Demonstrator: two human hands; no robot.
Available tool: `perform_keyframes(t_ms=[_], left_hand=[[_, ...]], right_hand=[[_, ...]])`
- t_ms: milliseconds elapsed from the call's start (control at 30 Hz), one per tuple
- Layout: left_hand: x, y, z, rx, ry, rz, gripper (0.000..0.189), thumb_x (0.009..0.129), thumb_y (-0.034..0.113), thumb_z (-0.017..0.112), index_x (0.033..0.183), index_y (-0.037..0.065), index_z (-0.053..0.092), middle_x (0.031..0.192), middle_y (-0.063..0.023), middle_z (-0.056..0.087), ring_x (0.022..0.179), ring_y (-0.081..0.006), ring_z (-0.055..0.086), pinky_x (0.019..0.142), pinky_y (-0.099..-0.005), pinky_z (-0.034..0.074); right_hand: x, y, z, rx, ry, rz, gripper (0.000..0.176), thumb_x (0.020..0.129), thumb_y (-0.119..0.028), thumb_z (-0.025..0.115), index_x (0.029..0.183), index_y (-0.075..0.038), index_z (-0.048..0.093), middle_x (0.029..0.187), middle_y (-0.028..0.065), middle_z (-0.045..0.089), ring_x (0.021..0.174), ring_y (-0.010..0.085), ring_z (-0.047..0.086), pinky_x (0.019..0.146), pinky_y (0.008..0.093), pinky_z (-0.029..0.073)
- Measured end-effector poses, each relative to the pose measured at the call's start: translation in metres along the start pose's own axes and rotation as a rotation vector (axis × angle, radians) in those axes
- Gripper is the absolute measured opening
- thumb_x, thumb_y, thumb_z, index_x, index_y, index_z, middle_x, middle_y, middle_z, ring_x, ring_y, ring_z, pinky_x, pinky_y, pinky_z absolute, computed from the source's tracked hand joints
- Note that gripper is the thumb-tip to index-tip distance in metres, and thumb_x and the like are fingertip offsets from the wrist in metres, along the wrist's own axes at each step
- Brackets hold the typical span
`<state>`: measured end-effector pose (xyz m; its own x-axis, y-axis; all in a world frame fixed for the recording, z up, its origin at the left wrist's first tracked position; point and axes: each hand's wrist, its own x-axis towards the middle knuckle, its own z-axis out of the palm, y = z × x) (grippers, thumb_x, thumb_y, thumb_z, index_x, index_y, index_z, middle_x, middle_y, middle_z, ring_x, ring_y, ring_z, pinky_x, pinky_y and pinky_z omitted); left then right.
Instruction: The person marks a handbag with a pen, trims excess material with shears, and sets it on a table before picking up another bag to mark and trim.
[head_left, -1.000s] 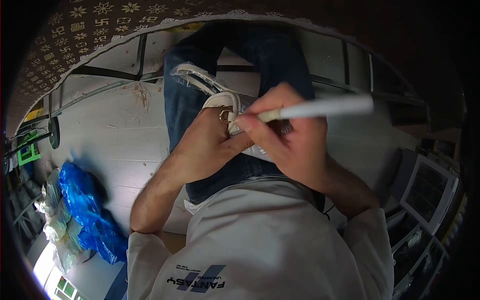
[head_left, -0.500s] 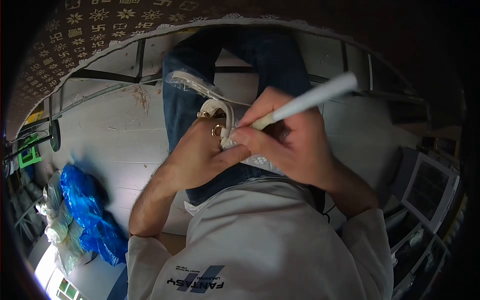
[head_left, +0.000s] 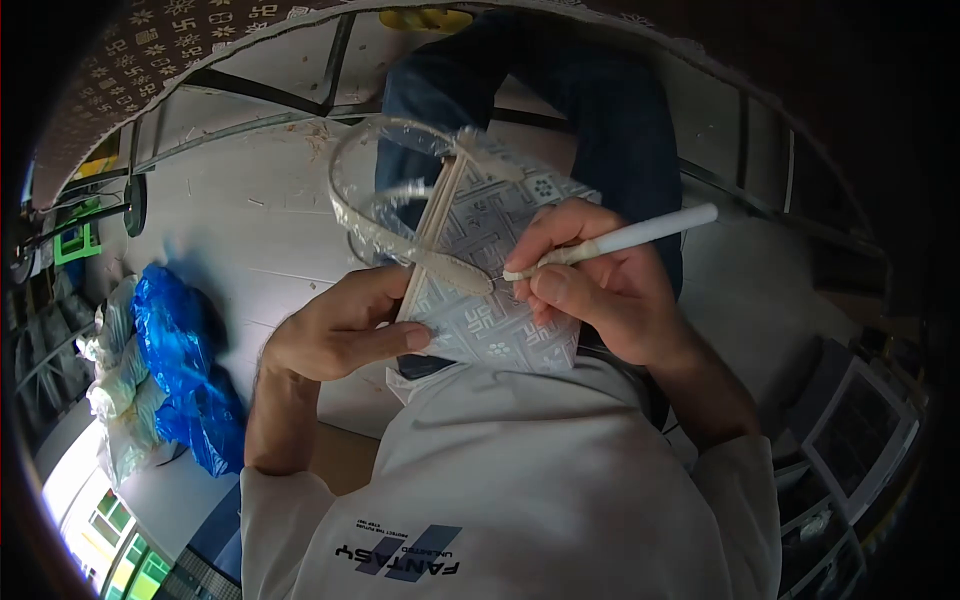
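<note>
On my lap lies a pale grey patterned handbag (head_left: pixel 480 220), tilted, with cream trim along its edge. A cream handle (head_left: pixel 345 205), partly in clear plastic wrap, loops out to the left and its stitched tab (head_left: pixel 455 272) lies on the bag's face. My left hand (head_left: pixel 350 325) grips the bag's lower left edge, thumb on the front and fingers behind. My right hand (head_left: pixel 600 280) pinches a white pen-like tool (head_left: pixel 640 230) with a taped grip. Its thin tip is at the end of the tab; whether it touches cannot be made out.
A blue plastic bag (head_left: pixel 185 370) and a whitish plastic bag (head_left: pixel 115 390) lie on the floor at left. Dark metal frame bars (head_left: pixel 260 90) cross in front of my legs. A patterned cloth (head_left: pixel 110 60) hangs at top left. A grey-white framed panel (head_left: pixel 860 430) leans at right.
The handbag has been turned so its patterned face lies toward me. My left hand has shifted from the handle ring to the bag's edge. The tool has moved down to the handle tab.
</note>
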<state>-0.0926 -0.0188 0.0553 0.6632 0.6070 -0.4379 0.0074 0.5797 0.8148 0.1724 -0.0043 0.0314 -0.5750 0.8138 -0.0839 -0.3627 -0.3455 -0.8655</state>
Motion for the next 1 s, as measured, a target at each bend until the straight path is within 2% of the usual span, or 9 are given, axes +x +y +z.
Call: perform_keyframes(t_ms=[67, 133, 233, 300, 733, 800, 900, 967, 1000], left_hand=[[0.01, -0.01, 0.004, 0.075, 0.035, 0.02, 0.042, 0.095, 0.004, 0.062, 0.133, -0.008, 0.051, 0.108, -0.0089, 0.066, 0.096, -0.0111, 0.056, 0.08, -0.0271, 0.047], [0.025, -0.015, 0.011, 0.133, 0.066, 0.041, 0.04, 0.094, 0.002, 0.063, 0.131, -0.008, 0.054, 0.106, -0.0079, 0.067, 0.092, -0.0088, 0.056, 0.076, -0.0263, 0.047], [0.047, -0.019, 0.02, 0.238, 0.158, -0.059, 0.032, 0.094, 0.006, 0.067, 0.123, -0.005, 0.062, 0.097, -0.0052, 0.069, 0.085, -0.006, 0.057, 0.07, -0.0245, 0.048], [0.055, -0.027, 0.021, 0.29, 0.257, 0.052, 0.025, 0.093, 0.01, 0.071, 0.114, -0.003, 0.068, 0.09, -0.0038, 0.071, 0.081, -0.0057, 0.058, 0.068, -0.0243, 0.049], [0.055, -0.022, 0.024, 0.252, 0.219, 0.103, 0.03, 0.091, 0.011, 0.074, 0.116, -0.002, 0.066, 0.098, -0.0057, 0.072, 0.088, -0.0081, 0.062, 0.075, -0.0271, 0.053], [0.056, -0.024, 0.025, 0.213, 0.235, 0.131, 0.024, 0.089, 0.003, 0.072, 0.111, -0.002, 0.066, 0.099, -0.0052, 0.07, 0.09, -0.01, 0.062, 0.077, -0.0265, 0.052], [0.054, -0.017, 0.025, 0.32, 0.201, 0.075, 0.024, 0.089, 0.004, 0.072, 0.111, -0.003, 0.066, 0.099, -0.0054, 0.07, 0.091, -0.0104, 0.063, 0.078, -0.0272, 0.052], [0.055, -0.017, 0.023, 0.382, 0.202, 0.083, 0.025, 0.089, 0.007, 0.074, 0.112, -0.002, 0.067, 0.098, -0.0066, 0.071, 0.089, -0.0093, 0.062, 0.076, -0.0273, 0.053], [0.056, -0.017, 0.022, 0.447, 0.199, 0.099, 0.027, 0.089, 0.011, 0.075, 0.113, -0.001, 0.068, 0.097, -0.0078, 0.072, 0.087, -0.0082, 0.062, 0.075, -0.0275, 0.053]], right_hand=[[-0.001, -0.001, -0.004, -0.062, 0.027, -0.062, 0.015, 0.096, -0.004, 0.06, 0.109, 0.002, 0.057, 0.092, 0.0082, 0.062, 0.072, 0.0049, 0.058, 0.06, 0.0188, 0.049], [-0.001, -0.001, -0.007, -0.102, 0.114, 0.017, 0.014, 0.096, -0.003, 0.06, 0.109, 0.002, 0.056, 0.092, 0.0078, 0.062, 0.074, 0.0053, 0.059, 0.06, 0.0188, 0.049], [-0.005, 0.001, -0.012, -0.142, 0.181, 0.057, 0.012, 0.096, -0.003, 0.061, 0.105, 0.001, 0.054, 0.086, 0.0071, 0.063, 0.073, 0.0052, 0.06, 0.059, 0.0189, 0.049], [-0.005, 0.003, -0.014, -0.177, 0.199, 0.092, 0.012, 0.096, -0.003, 0.062, 0.104, 0.001, 0.054, 0.084, 0.0067, 0.063, 0.07, 0.0051, 0.059, 0.059, 0.0191, 0.049], [0.004, -0.004, -0.009, -0.249, 0.241, 0.125, 0.012, 0.095, -0.005, 0.065, 0.101, -0.001, 0.055, 0.081, 0.007, 0.066, 0.067, 0.0048, 0.062, 0.059, 0.0175, 0.052], [0.004, -0.004, -0.008, -0.25, 0.241, 0.121, 0.012, 0.096, -0.005, 0.065, 0.101, -0.001, 0.055, 0.081, 0.0069, 0.066, 0.067, 0.0049, 0.062, 0.058, 0.0174, 0.051], [0.004, 0.001, -0.006, -0.226, 0.279, 0.141, 0.014, 0.093, -0.006, 0.068, 0.098, -0.001, 0.057, 0.08, 0.0063, 0.066, 0.067, 0.0062, 0.062, 0.058, 0.0197, 0.051], [0.001, 0.018, -0.003, -1.089, 0.253, -0.523, 0.016, 0.089, -0.005, 0.073, 0.093, -0.001, 0.058, 0.08, 0.0059, 0.066, 0.065, 0.0073, 0.061, 0.057, 0.0228, 0.05], [0.009, 0.028, 0.001, -1.05, 0.315, -0.632, 0.017, 0.086, -0.004, 0.075, 0.089, -0.002, 0.059, 0.078, 0.005, 0.065, 0.063, 0.0081, 0.06, 0.055, 0.025, 0.049]])
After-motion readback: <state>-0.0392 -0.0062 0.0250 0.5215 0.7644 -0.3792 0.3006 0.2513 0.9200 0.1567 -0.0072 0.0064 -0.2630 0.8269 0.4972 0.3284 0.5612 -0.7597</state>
